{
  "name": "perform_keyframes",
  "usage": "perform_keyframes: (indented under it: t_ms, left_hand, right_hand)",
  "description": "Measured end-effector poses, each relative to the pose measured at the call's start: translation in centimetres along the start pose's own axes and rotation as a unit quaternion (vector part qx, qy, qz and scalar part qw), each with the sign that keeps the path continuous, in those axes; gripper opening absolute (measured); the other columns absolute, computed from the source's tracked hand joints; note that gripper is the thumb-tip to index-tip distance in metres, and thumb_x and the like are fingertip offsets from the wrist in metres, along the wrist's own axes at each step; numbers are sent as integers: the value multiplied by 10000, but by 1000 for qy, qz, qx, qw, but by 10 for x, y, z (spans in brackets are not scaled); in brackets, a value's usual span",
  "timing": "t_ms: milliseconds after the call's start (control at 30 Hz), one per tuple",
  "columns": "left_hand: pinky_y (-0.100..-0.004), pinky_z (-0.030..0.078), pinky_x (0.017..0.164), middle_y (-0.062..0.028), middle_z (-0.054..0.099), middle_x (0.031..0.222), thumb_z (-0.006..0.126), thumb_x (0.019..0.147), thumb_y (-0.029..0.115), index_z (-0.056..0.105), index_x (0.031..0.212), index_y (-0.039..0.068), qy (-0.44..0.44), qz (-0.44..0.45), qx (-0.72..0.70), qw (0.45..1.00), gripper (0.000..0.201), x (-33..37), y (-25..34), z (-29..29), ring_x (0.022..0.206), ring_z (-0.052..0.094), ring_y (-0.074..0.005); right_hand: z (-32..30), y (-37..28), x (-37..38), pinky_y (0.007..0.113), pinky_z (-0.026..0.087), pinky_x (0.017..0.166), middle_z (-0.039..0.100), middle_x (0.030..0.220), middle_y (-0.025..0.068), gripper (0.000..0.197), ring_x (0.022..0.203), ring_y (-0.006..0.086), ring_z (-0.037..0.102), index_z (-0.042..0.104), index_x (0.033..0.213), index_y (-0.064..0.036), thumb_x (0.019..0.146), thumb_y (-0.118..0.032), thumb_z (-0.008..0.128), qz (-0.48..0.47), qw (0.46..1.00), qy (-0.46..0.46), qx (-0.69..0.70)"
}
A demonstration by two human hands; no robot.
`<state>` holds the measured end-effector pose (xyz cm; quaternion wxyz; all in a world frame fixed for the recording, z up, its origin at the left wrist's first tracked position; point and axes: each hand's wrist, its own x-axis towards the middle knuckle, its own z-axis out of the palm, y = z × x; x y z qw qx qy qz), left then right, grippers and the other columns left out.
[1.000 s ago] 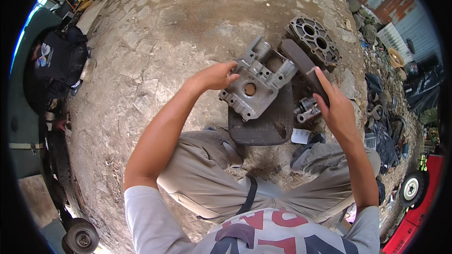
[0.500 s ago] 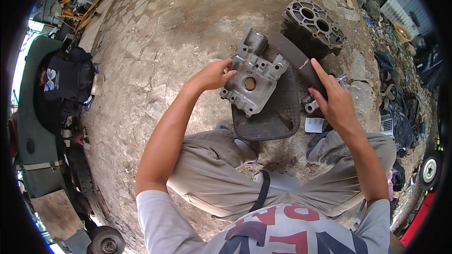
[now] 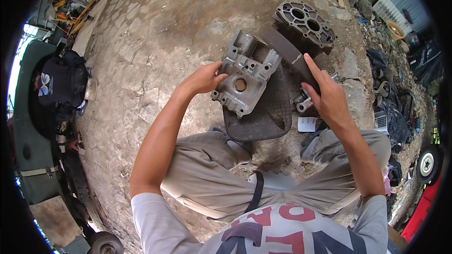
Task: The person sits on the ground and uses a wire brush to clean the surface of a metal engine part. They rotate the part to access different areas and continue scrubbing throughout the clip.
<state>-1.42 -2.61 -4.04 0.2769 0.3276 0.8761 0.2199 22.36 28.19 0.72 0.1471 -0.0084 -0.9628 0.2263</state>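
Note:
My left hand (image 3: 202, 79) is closed on the left edge of a grey metal housing (image 3: 254, 87), an engine casting with a round hole and bolt bosses. The housing rests tilted over a black rubber mat (image 3: 263, 124). In my right hand (image 3: 329, 96) is a wide brown strip that looks like sandpaper (image 3: 285, 49), with a pale crease across it. My index finger lies along its edge and the thumb sits below. The strip's far end reaches the housing's upper right corner. Behind it stands a dark gearbox case (image 3: 308, 21) with round openings.
Small metal shaft parts (image 3: 303, 102) and a white paper label (image 3: 307, 124) lie near my right foot. To the left, a dark green vehicle body (image 3: 35, 127) has a black bag (image 3: 63, 82) hung on it. Rubble and black plastic bags (image 3: 395, 122) line the right side.
The whole view has shifted slightly, so the scene sits a little further left. Both hands keep their holds on the housing and the sandpaper.

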Motion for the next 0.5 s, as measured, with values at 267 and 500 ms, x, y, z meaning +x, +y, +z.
perform_keyframes:
  t_ms: [267, 500]
  left_hand:
    - [-485, 543, 884, -254, 734, 1138, 681, 1060, 244, 632, 1289, -15, 8, 11, 2, 1000, 350, 0, -1, 2, 1003, 717, -383]
    - [-499, 541, 891, -271, 721, 1142, 718, 1039, 250, 598, 1305, 1, 11, 19, 30, 999, 383, -1, 1, 4, 1050, 722, -395]
  right_hand:
    - [33, -41, -51, 410, 558, 604, 583, 914, 72, 738, 722, 268, 675, 419, 1656, -367, 993, -344, 743, -152, 964, -219, -11]
    - [18, -10, -19, 361, 584, 626, 598, 938, 47, 730, 770, 225, 703, 406, 1655, -374, 996, -404, 720, -240, 936, -251, -51]
